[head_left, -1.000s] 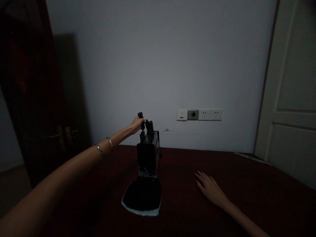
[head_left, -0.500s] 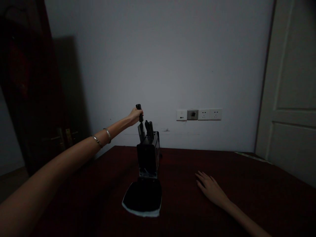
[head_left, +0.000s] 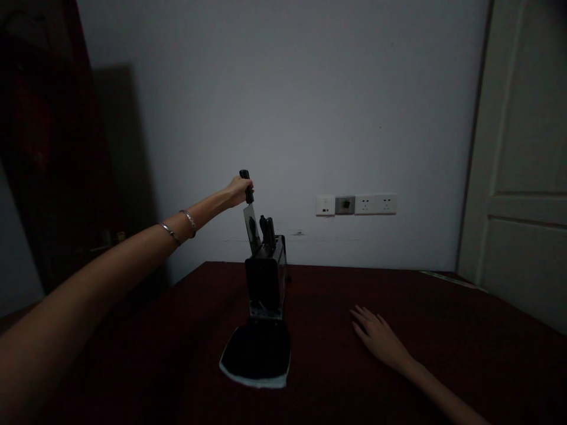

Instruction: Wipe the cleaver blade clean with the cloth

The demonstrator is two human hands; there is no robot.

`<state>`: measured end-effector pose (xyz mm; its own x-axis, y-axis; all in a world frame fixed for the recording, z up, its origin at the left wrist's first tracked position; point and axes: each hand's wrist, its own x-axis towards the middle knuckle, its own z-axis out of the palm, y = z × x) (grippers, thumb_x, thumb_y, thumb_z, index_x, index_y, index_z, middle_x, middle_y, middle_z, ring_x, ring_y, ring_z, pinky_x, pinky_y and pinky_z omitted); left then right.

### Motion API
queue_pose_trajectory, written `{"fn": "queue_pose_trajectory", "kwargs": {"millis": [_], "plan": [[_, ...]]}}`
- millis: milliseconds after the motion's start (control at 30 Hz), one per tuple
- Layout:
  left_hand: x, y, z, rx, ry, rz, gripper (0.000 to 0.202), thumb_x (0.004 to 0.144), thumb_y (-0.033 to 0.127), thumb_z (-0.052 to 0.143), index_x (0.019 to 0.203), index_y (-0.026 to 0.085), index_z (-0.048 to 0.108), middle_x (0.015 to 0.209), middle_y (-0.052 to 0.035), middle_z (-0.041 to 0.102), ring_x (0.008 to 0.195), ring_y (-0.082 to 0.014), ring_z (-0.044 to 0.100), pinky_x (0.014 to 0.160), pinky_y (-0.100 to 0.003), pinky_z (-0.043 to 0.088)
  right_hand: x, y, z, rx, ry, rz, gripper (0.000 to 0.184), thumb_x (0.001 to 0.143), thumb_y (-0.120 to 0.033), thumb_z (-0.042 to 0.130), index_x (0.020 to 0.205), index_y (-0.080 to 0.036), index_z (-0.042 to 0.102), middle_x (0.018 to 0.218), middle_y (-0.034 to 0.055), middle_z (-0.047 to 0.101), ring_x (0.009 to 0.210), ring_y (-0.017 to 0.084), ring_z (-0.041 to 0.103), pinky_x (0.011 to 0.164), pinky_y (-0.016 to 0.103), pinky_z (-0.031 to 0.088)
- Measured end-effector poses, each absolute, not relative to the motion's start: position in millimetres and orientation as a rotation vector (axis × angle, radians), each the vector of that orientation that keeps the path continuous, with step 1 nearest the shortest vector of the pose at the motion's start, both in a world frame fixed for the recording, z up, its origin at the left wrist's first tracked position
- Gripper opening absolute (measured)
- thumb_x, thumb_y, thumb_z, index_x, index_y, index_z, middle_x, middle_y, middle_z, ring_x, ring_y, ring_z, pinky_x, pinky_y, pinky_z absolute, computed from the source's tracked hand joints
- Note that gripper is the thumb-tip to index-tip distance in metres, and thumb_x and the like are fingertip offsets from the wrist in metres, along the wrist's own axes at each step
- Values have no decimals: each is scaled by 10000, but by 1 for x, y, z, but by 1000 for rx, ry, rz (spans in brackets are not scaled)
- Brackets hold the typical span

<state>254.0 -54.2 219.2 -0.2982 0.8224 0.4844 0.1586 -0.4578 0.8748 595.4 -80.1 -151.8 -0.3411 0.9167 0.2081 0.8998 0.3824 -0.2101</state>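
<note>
A black knife block (head_left: 266, 277) stands upright on the dark red table (head_left: 443, 330), with two more dark handles (head_left: 267, 229) sticking out of its top. My left hand (head_left: 238, 192) is closed round the black handle of a wide-bladed knife (head_left: 250, 227), whose blade is partly out of the block's left slot. My right hand (head_left: 378, 336) lies flat on the table to the right of the block, fingers stretched out, holding nothing.
A dark mat with a pale edge (head_left: 257, 357) lies on the table in front of the block. Wall sockets (head_left: 357, 205) sit low on the grey wall behind. A white door (head_left: 522, 177) is at the right, a dark door (head_left: 39, 147) at the left.
My left hand has risen, drawing the knife upward out of the block so more blade shows. My right hand has stayed flat on the table.
</note>
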Motion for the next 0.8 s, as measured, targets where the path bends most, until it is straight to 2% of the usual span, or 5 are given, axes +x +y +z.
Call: {"fn": "queue_pose_trajectory", "kwargs": {"millis": [567,800], "plan": [[252,-71,271,1461,1225,1882,267,639,-84,471,693,170,409,554,2,412,565,-118,442,575,-275,385,596,-77,-156,-1563,-2331,74,536,847,-399,277,1281,-140,456,1374,98,378,1281,242,313,1041,441,219],[252,-102,310,1595,1114,1831,209,713,-43,460,678,149,385,584,-10,407,648,-120,456,636,-265,395,597,-75,-160,-1546,-2317,70,525,847,-395,285,1266,-142,474,1362,107,399,1277,245,320,1043,438,218]]}}
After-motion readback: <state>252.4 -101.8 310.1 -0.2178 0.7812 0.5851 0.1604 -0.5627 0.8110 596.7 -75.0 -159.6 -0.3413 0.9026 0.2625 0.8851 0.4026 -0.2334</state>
